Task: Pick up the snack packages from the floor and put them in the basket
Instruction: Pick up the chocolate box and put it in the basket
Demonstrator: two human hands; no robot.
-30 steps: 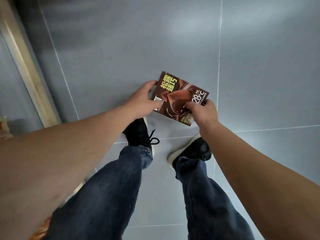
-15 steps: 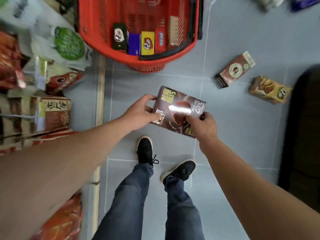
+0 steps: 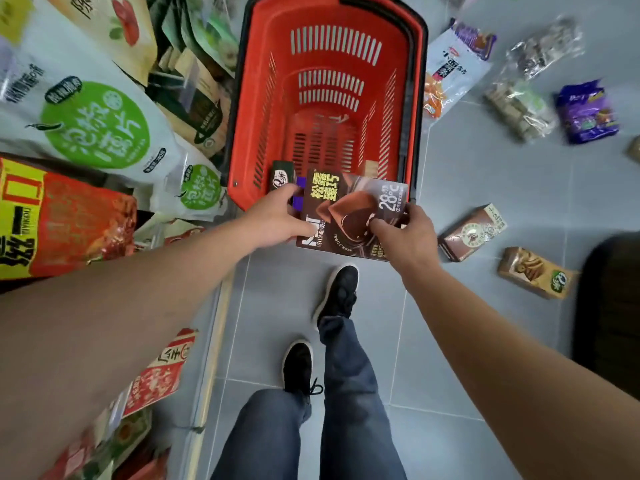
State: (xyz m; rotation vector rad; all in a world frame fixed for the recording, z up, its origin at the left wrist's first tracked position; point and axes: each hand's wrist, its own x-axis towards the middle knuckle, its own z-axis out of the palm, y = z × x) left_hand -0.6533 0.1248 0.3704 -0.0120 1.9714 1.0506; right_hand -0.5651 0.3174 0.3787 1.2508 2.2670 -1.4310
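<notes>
Hands: left hand (image 3: 277, 221) and right hand (image 3: 407, 233) grip the chocolate box (image 3: 349, 211) by its sides.
Place: frame centre — over the red basket (image 3: 263, 109)'s near rim.

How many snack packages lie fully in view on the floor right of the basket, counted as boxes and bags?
Boxes: 2, brown box and tan box.
Bags: 4, white bag, purple bag, two clear bags.
Total: 6.

One head-worn camera – wide-angle – looks steeply down past both arms at the grey floor (image 3: 485, 341).
</notes>
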